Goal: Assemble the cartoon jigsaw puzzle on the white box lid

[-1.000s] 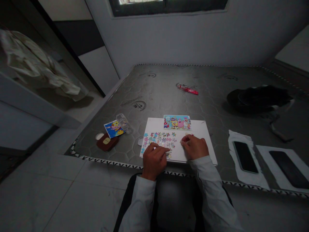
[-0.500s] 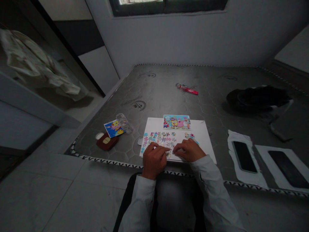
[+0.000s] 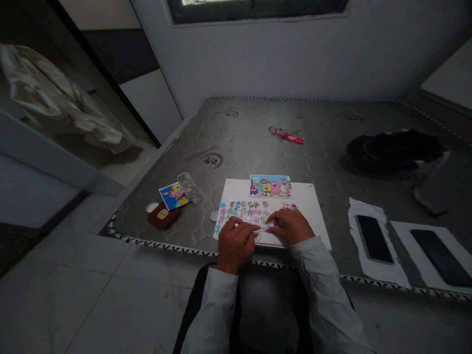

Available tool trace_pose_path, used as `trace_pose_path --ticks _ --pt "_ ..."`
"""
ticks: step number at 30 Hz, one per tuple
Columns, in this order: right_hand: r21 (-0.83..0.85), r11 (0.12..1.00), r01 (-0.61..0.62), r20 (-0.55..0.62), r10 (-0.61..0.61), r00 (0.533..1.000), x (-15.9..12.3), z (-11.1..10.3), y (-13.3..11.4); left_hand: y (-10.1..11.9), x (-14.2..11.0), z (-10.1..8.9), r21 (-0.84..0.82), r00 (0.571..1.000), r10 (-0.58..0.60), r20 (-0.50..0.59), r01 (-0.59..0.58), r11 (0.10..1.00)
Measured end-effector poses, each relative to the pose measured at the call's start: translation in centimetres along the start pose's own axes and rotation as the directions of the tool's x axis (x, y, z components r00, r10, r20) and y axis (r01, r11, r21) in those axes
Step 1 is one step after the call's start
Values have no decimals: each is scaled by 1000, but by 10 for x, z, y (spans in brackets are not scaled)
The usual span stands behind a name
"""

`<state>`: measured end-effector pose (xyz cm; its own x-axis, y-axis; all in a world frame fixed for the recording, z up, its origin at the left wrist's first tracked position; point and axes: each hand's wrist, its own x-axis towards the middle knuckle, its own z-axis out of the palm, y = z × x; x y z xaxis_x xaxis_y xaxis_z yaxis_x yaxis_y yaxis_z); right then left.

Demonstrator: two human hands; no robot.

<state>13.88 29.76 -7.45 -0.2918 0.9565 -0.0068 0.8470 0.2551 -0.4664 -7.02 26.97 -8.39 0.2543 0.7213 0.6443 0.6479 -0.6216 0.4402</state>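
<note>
My left hand [image 3: 235, 245] rests at the near edge of a white board [image 3: 308, 221], its fingertips down among jigsaw pieces. My right hand [image 3: 289, 227] sits just beside it, with its fingertips pinching a small pale piece close to the left hand. Several small multicoloured jigsaw pieces [image 3: 241, 212] lie scattered across the board, partly hidden by both hands. Along the far edge of the board lies a cartoon picture card [image 3: 270, 186].
The board lies on a grey mattress [image 3: 236, 132] with a zigzag trim along its near edge. To the left are a clear glass [image 3: 188, 186], a cartoon card [image 3: 174, 195] and a brown pouch [image 3: 164, 216]. Two phones [image 3: 374, 239] lie on white paper at right, beyond which is black cloth [image 3: 394, 150].
My right hand has slid left and toward me, closer to my left hand, uncovering pieces at the right of the group. My left hand has barely moved.
</note>
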Motion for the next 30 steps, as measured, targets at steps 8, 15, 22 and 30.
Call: trace_pose_path --ticks 8,15,22,30 --pt "-122 976 -179 -59 173 983 -13 -14 20 -4 -3 2 -11 1000 -5 13 5 1000" --pt "-125 971 -206 -35 203 979 -12 -15 21 -4 -4 2 -4 1000 -6 12 6 1000" --pt "46 970 -239 -3 239 971 -12 -23 17 -4 -2 0 -2 1000 -9 12 9 1000" --pt "185 941 -282 140 259 956 -11 -6 -9 -3 -2 0 5 999 -17 47 16 1000"
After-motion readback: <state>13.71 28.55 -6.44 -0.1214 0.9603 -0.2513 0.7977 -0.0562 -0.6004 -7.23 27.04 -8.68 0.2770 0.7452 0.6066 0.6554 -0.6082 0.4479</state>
